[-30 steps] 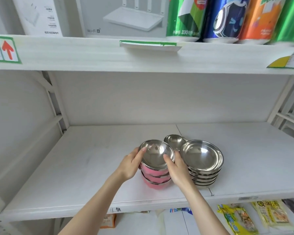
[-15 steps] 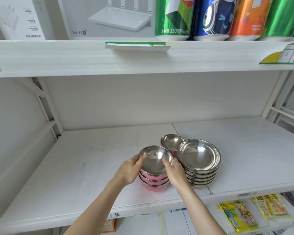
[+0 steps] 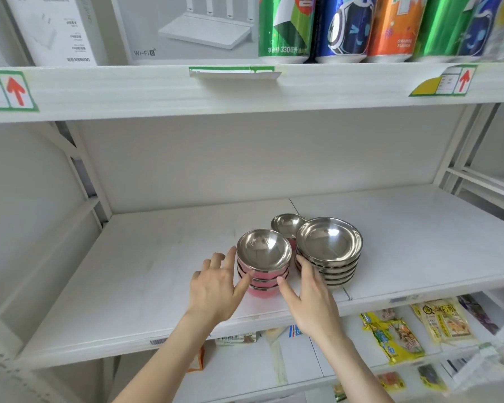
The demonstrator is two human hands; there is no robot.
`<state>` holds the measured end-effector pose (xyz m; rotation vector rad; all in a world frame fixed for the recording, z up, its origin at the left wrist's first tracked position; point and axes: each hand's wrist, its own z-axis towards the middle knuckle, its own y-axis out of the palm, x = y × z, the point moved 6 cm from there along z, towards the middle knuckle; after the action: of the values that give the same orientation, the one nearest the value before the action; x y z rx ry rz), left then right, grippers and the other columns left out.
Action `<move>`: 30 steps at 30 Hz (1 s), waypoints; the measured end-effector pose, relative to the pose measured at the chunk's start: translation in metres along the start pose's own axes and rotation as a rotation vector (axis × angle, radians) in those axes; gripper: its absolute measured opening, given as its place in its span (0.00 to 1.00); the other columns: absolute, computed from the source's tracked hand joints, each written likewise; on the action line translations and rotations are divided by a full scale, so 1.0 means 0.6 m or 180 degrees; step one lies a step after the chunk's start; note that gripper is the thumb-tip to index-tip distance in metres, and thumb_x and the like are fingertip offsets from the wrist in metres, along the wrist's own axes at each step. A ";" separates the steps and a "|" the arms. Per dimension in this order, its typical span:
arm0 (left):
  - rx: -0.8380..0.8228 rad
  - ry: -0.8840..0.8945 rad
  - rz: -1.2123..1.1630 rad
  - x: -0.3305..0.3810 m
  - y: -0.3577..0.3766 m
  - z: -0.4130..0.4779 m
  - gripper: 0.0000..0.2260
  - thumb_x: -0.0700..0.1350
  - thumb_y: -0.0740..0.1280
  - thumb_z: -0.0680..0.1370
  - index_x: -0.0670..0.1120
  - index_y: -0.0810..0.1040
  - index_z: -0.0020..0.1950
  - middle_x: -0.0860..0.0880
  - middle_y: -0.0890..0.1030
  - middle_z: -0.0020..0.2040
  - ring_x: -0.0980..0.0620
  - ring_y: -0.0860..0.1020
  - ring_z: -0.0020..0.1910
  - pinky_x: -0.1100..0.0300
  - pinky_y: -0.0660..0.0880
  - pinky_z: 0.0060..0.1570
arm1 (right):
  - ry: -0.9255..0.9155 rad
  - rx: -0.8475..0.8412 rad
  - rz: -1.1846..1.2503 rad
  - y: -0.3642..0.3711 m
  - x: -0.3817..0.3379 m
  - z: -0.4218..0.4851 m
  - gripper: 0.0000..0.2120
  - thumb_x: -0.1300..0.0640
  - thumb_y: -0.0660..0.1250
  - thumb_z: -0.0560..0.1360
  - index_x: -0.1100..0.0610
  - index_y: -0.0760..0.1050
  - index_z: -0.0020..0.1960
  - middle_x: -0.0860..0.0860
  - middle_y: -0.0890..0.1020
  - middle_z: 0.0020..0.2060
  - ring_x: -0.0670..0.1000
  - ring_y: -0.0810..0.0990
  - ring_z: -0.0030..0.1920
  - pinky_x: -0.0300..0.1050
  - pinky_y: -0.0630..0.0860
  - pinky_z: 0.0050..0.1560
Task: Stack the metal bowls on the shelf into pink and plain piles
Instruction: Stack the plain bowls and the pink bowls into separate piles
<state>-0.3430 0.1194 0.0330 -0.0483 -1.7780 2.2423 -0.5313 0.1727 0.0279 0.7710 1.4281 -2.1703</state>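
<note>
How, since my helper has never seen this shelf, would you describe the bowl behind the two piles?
Find the white middle shelf below the drink cans. Near its front stand a pink pile and, right of it, a wider plain pile. The bowl sits behind their gap, farthest back and half hidden by them.

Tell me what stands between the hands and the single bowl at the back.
The pink pile stands in front of the single bowl, between it and the left hand and right hand at that pile's sides. The plain pile crowds the bowl's right, its rim overlapping it in this view.
</note>
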 end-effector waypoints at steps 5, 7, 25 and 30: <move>0.0607 0.0346 0.0308 0.039 -0.063 -0.042 0.34 0.66 0.48 0.75 0.47 0.66 0.74 0.41 0.75 0.65 0.40 0.74 0.61 0.45 0.73 0.57 | -0.0641 0.0289 -0.0994 -0.060 -0.032 -0.031 0.35 0.36 0.55 0.74 0.54 0.57 0.74 0.54 0.68 0.71 0.54 0.65 0.71 0.52 0.66 0.68; 0.0792 0.0450 0.0425 0.058 -0.088 -0.046 0.33 0.65 0.50 0.75 0.46 0.68 0.72 0.39 0.76 0.65 0.39 0.75 0.62 0.43 0.72 0.59 | -0.0775 0.0330 -0.1206 -0.081 -0.038 -0.028 0.35 0.35 0.53 0.74 0.54 0.57 0.75 0.54 0.66 0.73 0.55 0.63 0.73 0.54 0.63 0.69; 0.0895 0.0370 0.0757 0.151 -0.137 0.139 0.35 0.68 0.47 0.76 0.50 0.56 0.77 0.41 0.66 0.73 0.42 0.63 0.72 0.40 0.59 0.68 | -0.0981 0.0231 -0.1334 -0.164 -0.007 0.214 0.38 0.35 0.57 0.74 0.55 0.53 0.75 0.55 0.63 0.75 0.55 0.57 0.75 0.55 0.58 0.72; 0.0745 0.0477 0.0752 0.129 -0.127 0.215 0.35 0.69 0.46 0.76 0.50 0.54 0.77 0.42 0.65 0.74 0.42 0.61 0.73 0.39 0.57 0.69 | -0.0917 0.0055 -0.1236 -0.144 -0.009 0.289 0.38 0.35 0.58 0.74 0.53 0.51 0.76 0.54 0.61 0.75 0.54 0.57 0.75 0.56 0.57 0.72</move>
<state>-0.4278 0.0306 0.1485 -0.3867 -1.4904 2.5211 -0.6179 0.0453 0.1454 0.1779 1.5002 -2.4564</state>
